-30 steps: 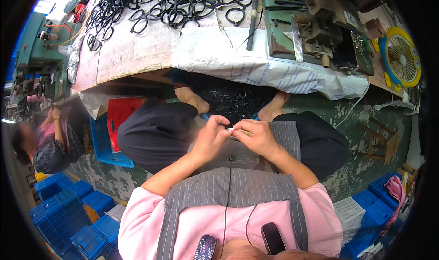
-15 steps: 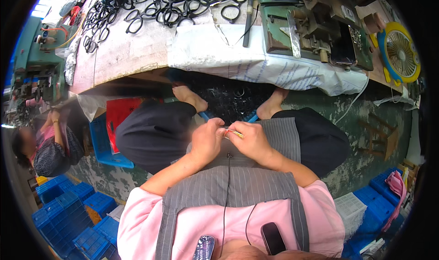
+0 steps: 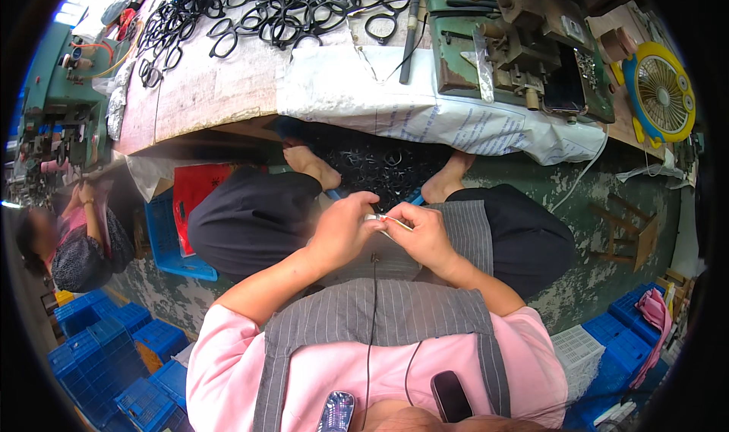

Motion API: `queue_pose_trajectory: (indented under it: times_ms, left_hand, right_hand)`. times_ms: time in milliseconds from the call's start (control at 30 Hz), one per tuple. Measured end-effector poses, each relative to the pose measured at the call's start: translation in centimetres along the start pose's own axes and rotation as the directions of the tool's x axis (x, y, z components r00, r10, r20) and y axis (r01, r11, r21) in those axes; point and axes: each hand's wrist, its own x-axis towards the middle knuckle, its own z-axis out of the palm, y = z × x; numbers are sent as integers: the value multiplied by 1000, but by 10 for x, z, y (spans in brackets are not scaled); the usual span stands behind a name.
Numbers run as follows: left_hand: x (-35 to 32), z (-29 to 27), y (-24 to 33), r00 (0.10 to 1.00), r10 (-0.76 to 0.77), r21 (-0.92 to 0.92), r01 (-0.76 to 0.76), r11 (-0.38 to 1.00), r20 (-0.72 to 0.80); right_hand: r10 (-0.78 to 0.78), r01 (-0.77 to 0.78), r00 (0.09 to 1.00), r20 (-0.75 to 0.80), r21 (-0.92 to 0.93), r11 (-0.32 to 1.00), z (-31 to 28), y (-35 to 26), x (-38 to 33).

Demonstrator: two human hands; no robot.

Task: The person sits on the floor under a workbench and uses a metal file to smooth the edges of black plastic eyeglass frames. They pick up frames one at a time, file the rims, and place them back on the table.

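Left hand point(image 3: 339, 233): thumb and fingers were closed on one end of a small slender item point(image 3: 383, 218), pale with a touch of red, its kind too small to tell. Right hand point(image 3: 422, 238): fingertips were pinched on the same item from the right. Item's position: it was held between both hands, above the lap and beyond the bib of a grey striped apron point(image 3: 380, 310). Far side: one table point(image 3: 216, 90) bore heaped black spectacle frames point(image 3: 190, 3) left and centre, a green machine point(image 3: 454, 63) at right, and farther right, one yellow-and-blue fan point(image 3: 663, 90).
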Motion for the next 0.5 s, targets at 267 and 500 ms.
queue_pose_trajectory:
  times_ms: [267,500]
  left_hand:
    - [-4,-4,5,998,29,35,-27,999,-58]
    - [-5,-4,-1,1000,1,97,1,995,-11]
  right_hand:
    - [-507,444,846,-166,-308,841,-1,-10,7]
    - [-677,552,728,-107,-494,671,2,-5,8]
